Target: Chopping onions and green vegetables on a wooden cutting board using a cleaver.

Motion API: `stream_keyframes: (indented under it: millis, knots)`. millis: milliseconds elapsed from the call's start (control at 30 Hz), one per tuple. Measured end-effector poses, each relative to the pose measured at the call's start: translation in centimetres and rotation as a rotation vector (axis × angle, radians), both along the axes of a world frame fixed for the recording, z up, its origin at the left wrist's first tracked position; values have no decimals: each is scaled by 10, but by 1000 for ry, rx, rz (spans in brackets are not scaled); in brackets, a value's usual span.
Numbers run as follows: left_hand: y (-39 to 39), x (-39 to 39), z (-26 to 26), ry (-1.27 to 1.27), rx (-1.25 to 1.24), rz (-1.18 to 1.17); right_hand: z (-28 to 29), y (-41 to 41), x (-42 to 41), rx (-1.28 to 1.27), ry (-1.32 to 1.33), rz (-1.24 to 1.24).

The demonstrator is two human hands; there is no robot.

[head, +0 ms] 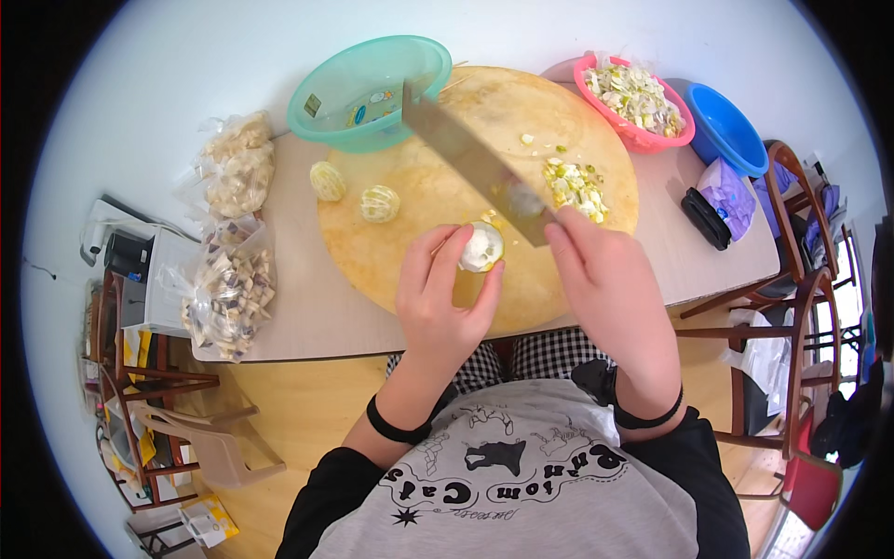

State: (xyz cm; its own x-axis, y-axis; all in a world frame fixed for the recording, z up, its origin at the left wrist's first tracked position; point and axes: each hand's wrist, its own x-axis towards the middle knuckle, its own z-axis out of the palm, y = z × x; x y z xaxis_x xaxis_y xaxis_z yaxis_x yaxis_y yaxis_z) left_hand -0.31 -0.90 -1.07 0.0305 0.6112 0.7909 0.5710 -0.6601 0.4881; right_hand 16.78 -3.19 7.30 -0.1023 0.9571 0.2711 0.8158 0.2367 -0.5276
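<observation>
My left hand [447,279] grips a partly peeled citrus fruit [482,247] by its sides, with white pith facing up, over the near part of a round wooden cutting board [419,258]. In my right hand [594,265] is a wide-bladed knife [475,161], blurred, its blade slanting up and left above the board. Two peeled citrus fruits [327,181] [380,204] sit at the board's left. Chopped peel pieces [576,189] lie in a heap at the right, partly behind my right hand.
A green plastic basin [300,112] overlaps the board's back left edge. Bags of pale chunks [241,168] and darker-edged pieces [234,293] are at the left. A pink basin of peelings [639,140], a blue basin [726,126] and a black case [705,218] are at the right.
</observation>
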Motion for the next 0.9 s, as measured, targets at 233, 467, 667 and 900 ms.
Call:
stream_keyframes:
  millis: [233,467,667,900]
  knots:
    - [-1,0,2,7,-6,-6,-3,2,-4,-14,-59,-30]
    - [-3,1,5,-28,-80,-16,-8,5,3,-70,-212,-77]
    - [-5,2,2,-30,-147,8,-7,-3,-13,90,126,-76]
    - [-1,0,0,28,-58,6,-2,-1,-8,56,74,-58]
